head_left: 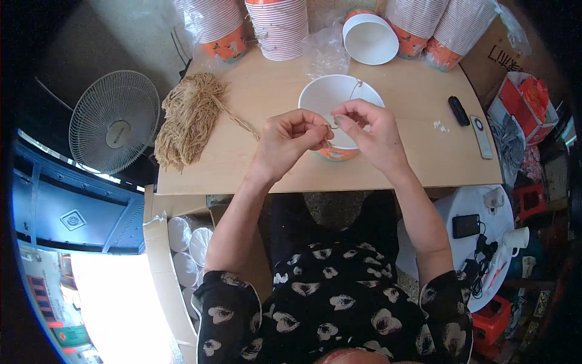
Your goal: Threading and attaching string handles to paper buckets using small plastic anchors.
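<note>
The left hand [292,138] and right hand [374,132] pinch thin tan twine [332,127], probably light, limp and easiest gripped near its end, over a round white-and-orange paper bucket [318,97].

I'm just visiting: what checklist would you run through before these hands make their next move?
1. Left hand gripping the cord: ok, pinched at its fingertips.
2. Right hand pinching it firmly: cannot tell; fingers hide the contact.
3. Orange-and-white bucket steady: ok, upright on the table.
4. Twine bundle out of the way: ok, left of the bucket.
5. Small white pieces clear of the hands: ok, apart on the right.
</note>
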Demonstrator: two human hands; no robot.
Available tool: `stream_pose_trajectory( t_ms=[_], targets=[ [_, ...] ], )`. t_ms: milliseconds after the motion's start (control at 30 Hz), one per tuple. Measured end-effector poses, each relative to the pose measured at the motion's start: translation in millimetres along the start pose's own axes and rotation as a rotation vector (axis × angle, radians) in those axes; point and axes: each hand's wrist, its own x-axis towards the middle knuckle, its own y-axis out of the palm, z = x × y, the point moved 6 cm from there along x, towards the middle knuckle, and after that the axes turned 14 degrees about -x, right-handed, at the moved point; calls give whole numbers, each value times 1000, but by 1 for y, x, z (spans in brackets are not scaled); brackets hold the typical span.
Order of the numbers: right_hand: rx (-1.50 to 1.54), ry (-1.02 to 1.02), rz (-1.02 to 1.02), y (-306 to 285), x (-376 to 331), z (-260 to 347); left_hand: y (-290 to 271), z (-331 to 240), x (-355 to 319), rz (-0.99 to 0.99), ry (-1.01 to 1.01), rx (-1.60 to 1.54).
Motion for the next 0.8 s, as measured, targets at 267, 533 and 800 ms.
stream_pose_trajectory(
  t_ms=[267, 533, 800],
  targets=[
    [100, 19, 76, 4, -2, -1, -1, 1, 2, 7, 3, -38],
    [50, 3, 104, 3, 0, 3, 4, -3, 2, 24, -15, 10],
    [114, 21, 108, 2, -1, 4, 3, -1, 1, 31, 30, 36]
  ],
)
